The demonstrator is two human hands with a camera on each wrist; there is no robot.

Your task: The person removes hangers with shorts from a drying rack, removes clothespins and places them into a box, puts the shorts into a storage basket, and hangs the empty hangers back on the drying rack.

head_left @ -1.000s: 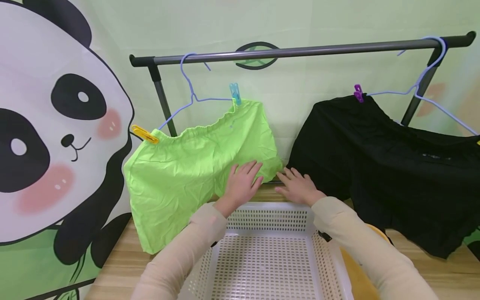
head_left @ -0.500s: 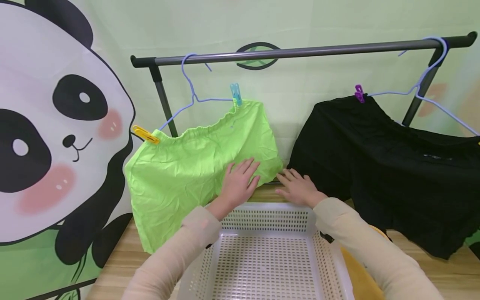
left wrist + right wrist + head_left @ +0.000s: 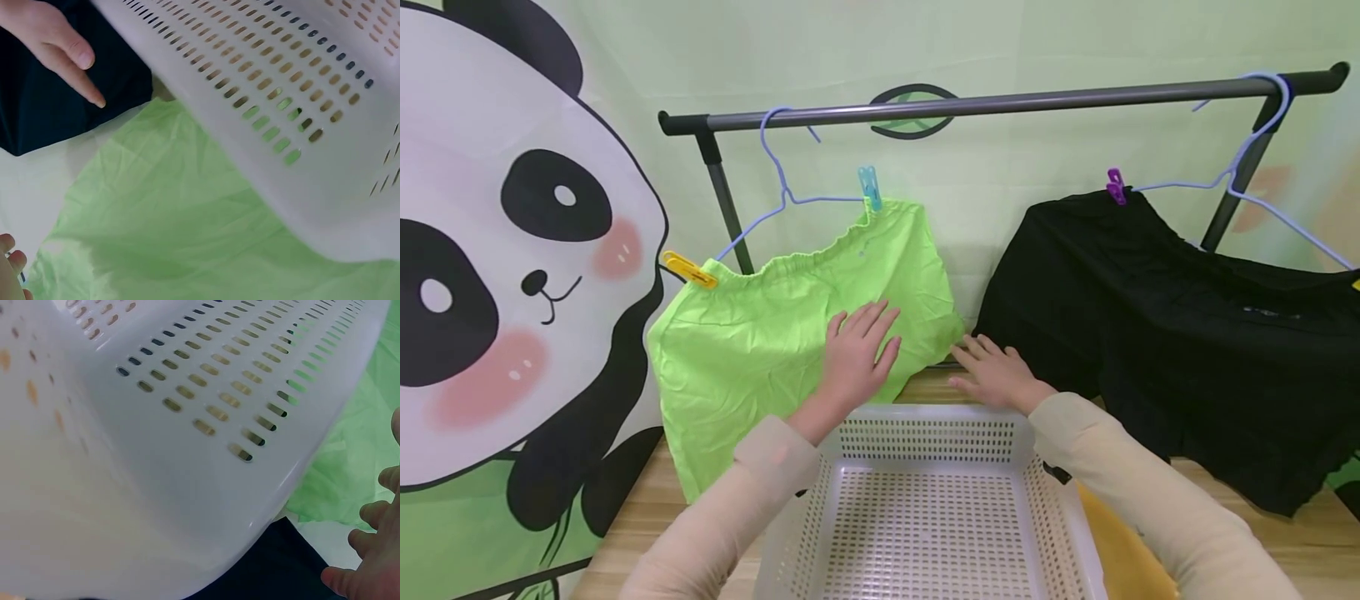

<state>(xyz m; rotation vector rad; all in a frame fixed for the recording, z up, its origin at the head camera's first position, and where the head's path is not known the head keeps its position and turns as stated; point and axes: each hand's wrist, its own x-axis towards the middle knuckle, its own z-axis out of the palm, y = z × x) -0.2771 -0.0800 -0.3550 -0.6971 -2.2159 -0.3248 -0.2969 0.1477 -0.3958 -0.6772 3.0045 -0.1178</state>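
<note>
Green shorts [image 3: 775, 321] partly behind sleeve [image 3: 760, 471]; contact with hands [image 3: 852, 360] unclear.

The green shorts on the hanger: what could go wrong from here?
The green shorts might slip from the yellow clothespin or the light blue clothespin at their top edge if the left hand, in front of them, tugs. The hanger, hooked over the bar, could also swing or slide.

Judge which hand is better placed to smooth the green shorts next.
The left hand, I'd say: it is in front of the green shorts, fingers extended, though contact is unclear. The right hand is only by their lower corner, next to the black shorts.
</note>
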